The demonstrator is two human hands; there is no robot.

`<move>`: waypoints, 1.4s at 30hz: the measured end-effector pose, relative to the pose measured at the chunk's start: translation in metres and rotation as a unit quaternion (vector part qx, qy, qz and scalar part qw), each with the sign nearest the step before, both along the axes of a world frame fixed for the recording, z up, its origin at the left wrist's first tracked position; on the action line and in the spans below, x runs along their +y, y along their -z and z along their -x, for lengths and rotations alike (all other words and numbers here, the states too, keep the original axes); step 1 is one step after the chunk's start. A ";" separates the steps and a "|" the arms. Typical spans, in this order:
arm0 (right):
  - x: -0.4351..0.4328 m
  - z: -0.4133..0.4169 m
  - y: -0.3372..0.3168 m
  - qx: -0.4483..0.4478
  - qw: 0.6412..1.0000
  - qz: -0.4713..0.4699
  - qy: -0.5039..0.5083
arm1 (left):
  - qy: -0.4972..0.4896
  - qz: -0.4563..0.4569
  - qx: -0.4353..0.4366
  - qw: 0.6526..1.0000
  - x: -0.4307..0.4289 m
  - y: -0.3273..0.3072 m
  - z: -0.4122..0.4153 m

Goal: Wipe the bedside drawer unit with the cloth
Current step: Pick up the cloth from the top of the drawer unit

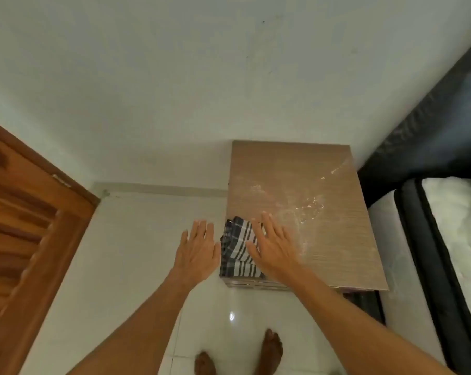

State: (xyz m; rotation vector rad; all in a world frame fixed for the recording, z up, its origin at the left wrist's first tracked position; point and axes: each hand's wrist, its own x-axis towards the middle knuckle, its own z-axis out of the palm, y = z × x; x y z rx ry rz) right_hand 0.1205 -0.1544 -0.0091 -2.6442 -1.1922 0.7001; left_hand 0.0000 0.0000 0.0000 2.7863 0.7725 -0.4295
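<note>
- Head view: the bedside drawer unit [304, 201] stands against the pale wall [202, 77], with the bed [451, 226] just beside it on the right and a wooden door [26, 239] well apart on the left.
- The unit's wood-grain top carries whitish dust or smears near its middle and toward the back right corner.
- The cloth [235, 247], checked in dark and white stripes, lies bunched on the front left corner of the unit's top, reaching its left edge.
- The right hand [272, 244] lies flat, palm down, on the cloth's right part; its grip is fully spread, fingers straight, pressing rather than clasping the fabric.
- The left hand [198, 250] hangs over the floor just beside the unit's left edge, fingers spread, its grip holding nothing; whether its thumb touches the cloth cannot be told.
- Two bare feet [271, 347] stand on the glossy white tiled floor [137, 266] in front of the unit.
</note>
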 end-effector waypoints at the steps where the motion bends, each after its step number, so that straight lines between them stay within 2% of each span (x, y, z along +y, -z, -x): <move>1: 0.000 0.004 0.012 -0.016 1.000 0.011 -0.020 | -0.004 0.008 0.020 1.000 0.000 0.012 0.002; 5: 0.001 0.017 0.069 -0.091 0.994 -0.018 -0.058 | 0.000 0.050 0.062 0.997 -0.002 0.056 0.013; 8: 0.011 0.025 0.087 -0.109 0.993 -0.021 -0.049 | -0.004 0.079 0.082 0.994 -0.004 0.077 0.019; 15: 0.026 0.034 0.108 -0.138 0.990 -0.021 -0.004 | -0.026 0.103 0.012 0.994 -0.004 0.100 0.010; 18: 0.027 0.035 0.111 -0.132 0.990 -0.042 0.014 | -0.094 0.173 0.000 0.981 -0.004 0.103 0.001; 23: 0.026 0.034 0.101 -0.068 0.977 -0.173 0.101 | -0.208 0.237 -0.039 0.948 -0.004 0.110 -0.007; 27: 0.009 0.035 0.100 -0.096 0.972 -0.215 0.020 | -0.252 0.250 -0.055 0.933 -0.009 0.111 -0.009; 33: -0.006 0.049 0.113 -0.141 0.974 -0.131 -0.117 | -0.278 0.259 -0.076 0.922 -0.009 0.115 -0.009; 36: -0.010 0.054 0.122 -0.144 0.977 -0.088 -0.129 | -0.338 0.329 -0.092 0.877 -0.004 0.118 -0.006; 40: -0.014 0.056 0.122 -0.127 0.983 -0.042 -0.129 | -0.443 0.453 -0.121 0.764 -0.001 0.110 -0.004; 41: -0.013 0.055 0.119 -0.118 0.984 -0.034 -0.129 | -0.449 0.474 -0.120 0.748 -0.002 0.108 -0.005; 42: -0.011 0.053 0.116 -0.118 0.984 -0.030 -0.130 | -0.440 0.480 -0.114 0.750 -0.003 0.107 -0.006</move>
